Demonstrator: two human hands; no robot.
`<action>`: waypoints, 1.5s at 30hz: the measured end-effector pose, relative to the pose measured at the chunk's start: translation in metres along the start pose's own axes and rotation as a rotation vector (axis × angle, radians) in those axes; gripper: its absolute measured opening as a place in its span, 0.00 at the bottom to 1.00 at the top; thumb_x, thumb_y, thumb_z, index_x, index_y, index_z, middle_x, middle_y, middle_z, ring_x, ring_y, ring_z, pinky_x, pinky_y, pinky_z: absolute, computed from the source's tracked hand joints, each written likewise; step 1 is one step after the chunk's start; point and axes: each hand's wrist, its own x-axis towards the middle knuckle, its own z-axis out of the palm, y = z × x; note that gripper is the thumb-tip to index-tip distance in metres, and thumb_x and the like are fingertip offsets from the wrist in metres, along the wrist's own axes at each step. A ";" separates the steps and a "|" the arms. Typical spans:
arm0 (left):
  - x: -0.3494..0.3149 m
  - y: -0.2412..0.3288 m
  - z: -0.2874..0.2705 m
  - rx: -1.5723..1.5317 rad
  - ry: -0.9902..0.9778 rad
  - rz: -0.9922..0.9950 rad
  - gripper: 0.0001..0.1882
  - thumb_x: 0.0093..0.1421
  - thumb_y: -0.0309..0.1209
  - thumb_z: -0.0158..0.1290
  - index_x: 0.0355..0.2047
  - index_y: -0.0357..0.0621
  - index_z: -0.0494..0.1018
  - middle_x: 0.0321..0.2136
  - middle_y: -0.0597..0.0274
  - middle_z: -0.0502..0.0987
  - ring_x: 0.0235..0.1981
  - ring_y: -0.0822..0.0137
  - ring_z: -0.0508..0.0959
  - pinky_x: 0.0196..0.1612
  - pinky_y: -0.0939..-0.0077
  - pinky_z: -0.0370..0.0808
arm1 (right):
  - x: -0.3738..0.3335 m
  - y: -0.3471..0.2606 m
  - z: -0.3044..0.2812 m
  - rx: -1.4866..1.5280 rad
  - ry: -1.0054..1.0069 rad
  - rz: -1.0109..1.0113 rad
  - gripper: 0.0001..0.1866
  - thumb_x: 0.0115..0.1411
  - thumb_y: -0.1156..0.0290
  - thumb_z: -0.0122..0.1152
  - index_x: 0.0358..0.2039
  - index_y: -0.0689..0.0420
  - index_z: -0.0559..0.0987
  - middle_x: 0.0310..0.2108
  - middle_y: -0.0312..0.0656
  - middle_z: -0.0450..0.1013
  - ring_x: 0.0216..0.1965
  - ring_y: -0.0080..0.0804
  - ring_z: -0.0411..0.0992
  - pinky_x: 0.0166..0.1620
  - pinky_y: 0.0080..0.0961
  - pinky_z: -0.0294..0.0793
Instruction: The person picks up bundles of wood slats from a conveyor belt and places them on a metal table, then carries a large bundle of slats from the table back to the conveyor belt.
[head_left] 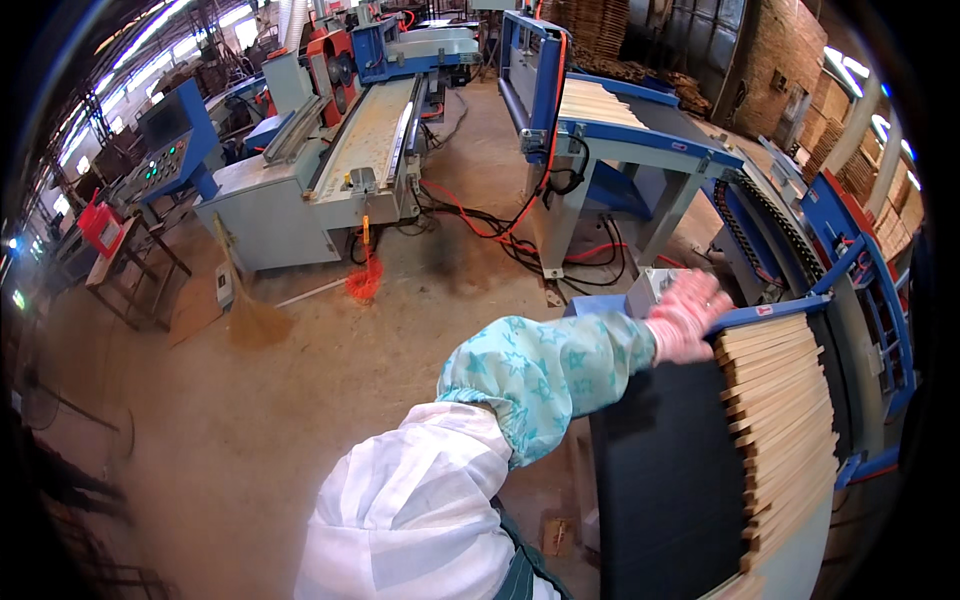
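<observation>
Many strips [785,430] on belt [665,480]; brown floor [240,430].

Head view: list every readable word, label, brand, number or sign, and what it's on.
None readable. Marks seen:
Blue rail at the end of the wooden strips: small label, too small to read.
Blue-edged table beyond: another small label, too small.
Control panel: green lights; any lettering too small.
Red container at left: pale patch, too blurred to tell if it's text.

Wooden strips [785,430] on belt [665,480] at right, control panel [163,168] far left.
</observation>
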 end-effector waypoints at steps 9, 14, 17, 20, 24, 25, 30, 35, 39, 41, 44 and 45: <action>-0.095 0.223 0.023 -0.390 -0.449 0.655 0.39 0.53 0.49 0.56 0.62 0.49 0.59 0.64 0.41 0.54 0.66 0.41 0.54 0.66 0.51 0.52 | -0.041 0.047 -0.051 -0.131 -0.105 0.151 0.46 0.50 0.56 0.65 0.64 0.64 0.57 0.66 0.53 0.52 0.67 0.49 0.48 0.69 0.34 0.43; -0.158 0.326 0.051 -0.444 -1.024 0.603 0.45 0.55 0.52 0.55 0.67 0.51 0.50 0.66 0.42 0.51 0.63 0.47 0.62 0.63 0.54 0.58 | -0.021 0.050 -0.061 -0.366 -0.249 0.131 0.47 0.53 0.45 0.62 0.66 0.59 0.56 0.67 0.58 0.48 0.69 0.50 0.43 0.69 0.37 0.44; -0.191 0.357 0.068 -0.484 -1.208 0.427 0.51 0.54 0.56 0.55 0.69 0.53 0.41 0.51 0.54 0.72 0.52 0.57 0.73 0.58 0.62 0.62 | -0.024 0.057 -0.085 -0.225 -0.262 0.124 0.47 0.54 0.48 0.63 0.68 0.54 0.53 0.67 0.58 0.46 0.69 0.51 0.45 0.67 0.38 0.49; -0.224 0.389 0.090 -0.519 -1.323 0.247 0.54 0.52 0.57 0.57 0.70 0.54 0.39 0.33 0.63 0.77 0.39 0.63 0.76 0.53 0.70 0.65 | -0.035 0.129 -0.093 0.206 -0.101 0.136 0.46 0.54 0.51 0.65 0.67 0.54 0.55 0.66 0.58 0.51 0.67 0.50 0.50 0.65 0.36 0.54; -0.253 0.411 0.106 -0.520 -1.353 0.091 0.56 0.52 0.54 0.58 0.70 0.50 0.37 0.34 0.59 0.76 0.38 0.64 0.76 0.49 0.69 0.67 | -0.074 0.181 -0.101 0.624 -0.116 0.368 0.43 0.54 0.54 0.66 0.66 0.51 0.57 0.63 0.57 0.58 0.64 0.46 0.57 0.63 0.33 0.58; -0.263 0.409 0.114 -0.560 -1.350 0.055 0.56 0.52 0.54 0.58 0.70 0.49 0.37 0.34 0.58 0.76 0.38 0.63 0.76 0.48 0.68 0.68 | -0.087 0.187 -0.098 0.680 -0.150 0.394 0.42 0.54 0.55 0.66 0.66 0.50 0.58 0.62 0.57 0.59 0.64 0.45 0.59 0.63 0.32 0.59; -0.290 0.426 0.128 -0.421 -1.032 0.185 0.58 0.51 0.53 0.59 0.69 0.44 0.35 0.45 0.46 0.76 0.47 0.57 0.77 0.50 0.73 0.71 | -0.113 0.147 -0.083 0.045 -0.176 0.286 0.41 0.53 0.49 0.64 0.64 0.48 0.62 0.59 0.56 0.63 0.59 0.47 0.63 0.61 0.32 0.62; -0.243 0.430 0.139 -0.468 -1.246 0.074 0.56 0.51 0.55 0.55 0.69 0.43 0.37 0.47 0.46 0.76 0.47 0.56 0.78 0.50 0.69 0.72 | -0.079 0.113 -0.094 0.177 -0.123 0.278 0.36 0.53 0.45 0.60 0.58 0.53 0.69 0.52 0.55 0.69 0.53 0.51 0.68 0.57 0.38 0.66; -0.231 0.444 0.135 -0.523 -1.198 -0.007 0.53 0.51 0.51 0.58 0.69 0.47 0.42 0.40 0.53 0.79 0.34 0.60 0.79 0.39 0.70 0.75 | -0.071 0.146 -0.065 0.249 0.020 0.190 0.35 0.54 0.50 0.61 0.59 0.55 0.68 0.49 0.54 0.72 0.52 0.48 0.70 0.57 0.36 0.67; -0.243 0.447 0.126 -0.475 -1.053 0.063 0.52 0.51 0.48 0.60 0.69 0.50 0.43 0.47 0.53 0.75 0.34 0.60 0.79 0.36 0.70 0.76 | -0.091 0.160 -0.079 0.461 0.005 0.241 0.35 0.56 0.51 0.60 0.60 0.55 0.67 0.50 0.52 0.72 0.54 0.45 0.69 0.58 0.34 0.66; -0.278 0.426 0.131 -0.425 -0.361 0.594 0.50 0.50 0.42 0.62 0.68 0.52 0.47 0.62 0.50 0.63 0.36 0.56 0.81 0.32 0.71 0.77 | -0.143 0.147 -0.118 0.519 -0.025 0.400 0.33 0.58 0.51 0.58 0.60 0.56 0.68 0.53 0.50 0.71 0.57 0.41 0.67 0.59 0.32 0.64; -0.292 0.424 0.119 -0.509 -0.384 0.559 0.49 0.49 0.39 0.63 0.67 0.50 0.49 0.62 0.48 0.63 0.33 0.58 0.81 0.29 0.72 0.76 | -0.169 0.154 -0.124 0.526 -0.003 0.440 0.32 0.58 0.51 0.58 0.60 0.55 0.68 0.54 0.49 0.70 0.58 0.41 0.66 0.60 0.32 0.64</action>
